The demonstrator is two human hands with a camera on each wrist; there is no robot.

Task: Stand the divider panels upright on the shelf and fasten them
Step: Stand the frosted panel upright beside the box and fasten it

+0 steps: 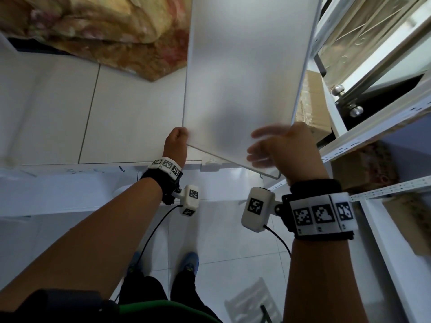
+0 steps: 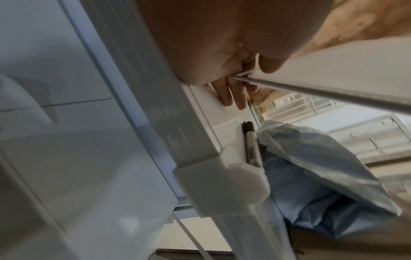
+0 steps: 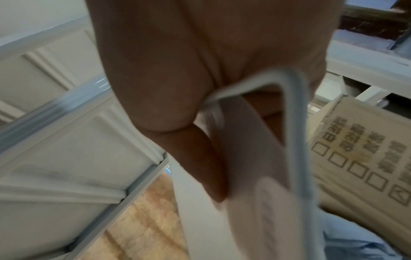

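A large white translucent divider panel [image 1: 245, 78] is held tilted above the white shelf [image 1: 130, 127], its far end reaching away from me. My left hand [image 1: 179, 136] grips its near left corner in a fist; in the left wrist view the left hand [image 2: 240, 79] is curled round the panel's thin edge [image 2: 333, 93]. My right hand [image 1: 275, 145] pinches the near right corner. The right wrist view shows the right hand [image 3: 200, 109] with the thumb on one face and the fingers showing blurred through the panel [image 3: 255, 176].
A folded patterned quilt [image 1: 105, 31] lies at the back left of the shelf. A white clip [image 1: 211, 163] sits on the shelf's front rail. Two marker pens [image 2: 251, 144] and a blue plastic bag [image 2: 322, 176] lie nearby. Cardboard boxes [image 1: 312, 106] fill the metal rack on the right.
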